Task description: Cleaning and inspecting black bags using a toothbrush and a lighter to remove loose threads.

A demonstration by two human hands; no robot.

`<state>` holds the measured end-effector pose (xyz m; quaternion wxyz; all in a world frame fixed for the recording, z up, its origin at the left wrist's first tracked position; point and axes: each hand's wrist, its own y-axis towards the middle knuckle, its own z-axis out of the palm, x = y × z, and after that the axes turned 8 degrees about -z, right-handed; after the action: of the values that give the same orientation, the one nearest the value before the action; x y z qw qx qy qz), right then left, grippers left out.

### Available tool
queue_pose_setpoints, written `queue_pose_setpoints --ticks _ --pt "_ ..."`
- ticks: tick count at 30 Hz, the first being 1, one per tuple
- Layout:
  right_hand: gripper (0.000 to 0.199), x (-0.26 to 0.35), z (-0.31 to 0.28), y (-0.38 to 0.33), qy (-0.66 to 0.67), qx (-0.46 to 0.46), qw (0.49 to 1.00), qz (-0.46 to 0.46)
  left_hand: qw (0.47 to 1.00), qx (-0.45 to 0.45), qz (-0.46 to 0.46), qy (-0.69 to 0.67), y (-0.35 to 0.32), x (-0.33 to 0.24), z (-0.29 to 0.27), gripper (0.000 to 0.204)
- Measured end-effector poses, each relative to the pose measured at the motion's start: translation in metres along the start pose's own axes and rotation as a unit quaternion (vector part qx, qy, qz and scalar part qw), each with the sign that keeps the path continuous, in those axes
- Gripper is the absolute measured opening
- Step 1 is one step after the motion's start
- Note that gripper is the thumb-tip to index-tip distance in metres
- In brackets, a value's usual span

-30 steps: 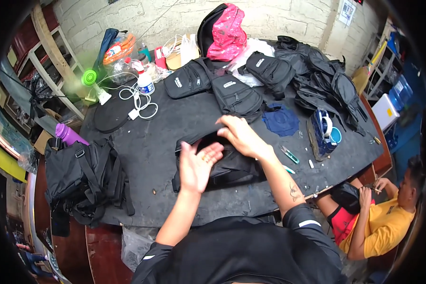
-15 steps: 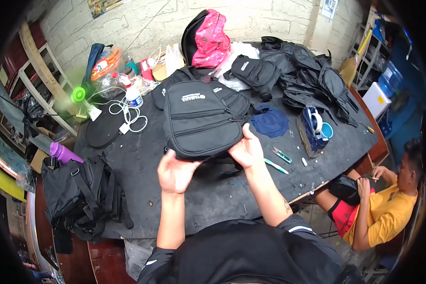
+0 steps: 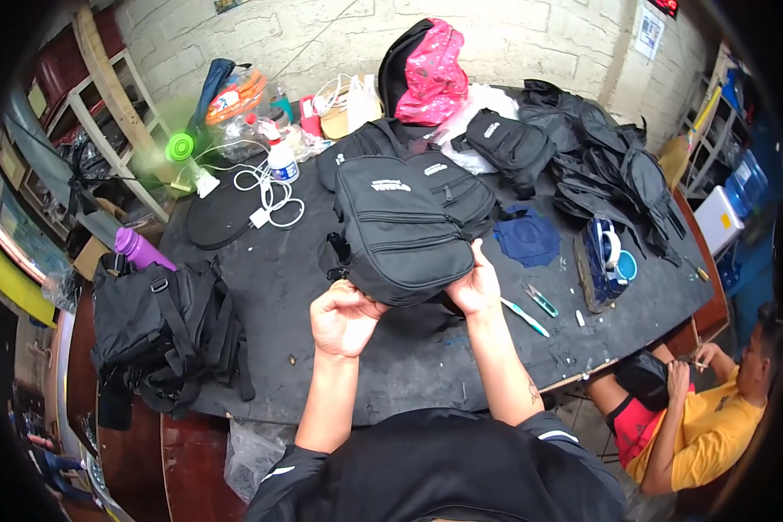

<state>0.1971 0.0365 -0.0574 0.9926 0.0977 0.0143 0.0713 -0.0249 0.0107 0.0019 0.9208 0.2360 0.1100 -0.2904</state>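
A black zippered bag (image 3: 404, 235) is now being held up off the counter (image 3: 278, 287) by both hands, whereas a second ago it was lying flat and folded under them; since half a second ago it is being kept raised and turned front-side up. The left hand (image 3: 344, 317) is being closed on its lower left corner, fingers curled round the edge; the right hand (image 3: 477, 285) is being clamped on the lower right edge. It seems the bag is being looked over or shaped.

A small white printed label is being shown near the bag's top, and similar white labels are being shown on the black bags (image 3: 448, 178) behind it. A white spray bottle (image 3: 280, 159) with a blue label is standing at the counter's far left. An orange-and-white packet (image 3: 235, 91) is lying beyond it. A white paper sign (image 3: 648, 33) is hanging on the brick wall at upper right.
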Motion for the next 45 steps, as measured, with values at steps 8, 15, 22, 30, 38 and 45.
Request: queue_pose_setpoints --ticks 8,15,22,30,38,45 --pt "0.046 -0.042 0.029 -0.007 -0.205 -0.149 0.967 -0.023 0.998 -0.045 0.049 -0.024 -0.005 0.031 -0.030 0.046" --pt "0.038 -0.082 0.010 -0.049 -0.381 -0.104 0.917 -0.057 0.925 -0.185 0.168 0.287 -0.010 0.034 -0.085 0.053" --pt "0.035 -0.083 -0.016 -0.075 -0.479 -0.004 0.857 -0.190 0.918 -0.177 0.150 0.320 -0.005 0.028 -0.080 0.051" --pt "0.047 -0.082 0.034 -0.059 -0.269 -0.012 0.959 -0.087 0.914 -0.190 0.114 0.339 -0.014 0.043 -0.083 0.050" --pt "0.042 -0.037 0.068 -0.048 -0.767 -0.083 0.625 0.119 0.908 -0.187 0.102 0.361 -0.009 0.049 -0.078 0.048" --pt "0.021 -0.051 0.085 -0.012 -0.616 0.018 0.758 -0.214 0.909 -0.165 0.093 0.371 0.010 0.058 -0.070 0.046"
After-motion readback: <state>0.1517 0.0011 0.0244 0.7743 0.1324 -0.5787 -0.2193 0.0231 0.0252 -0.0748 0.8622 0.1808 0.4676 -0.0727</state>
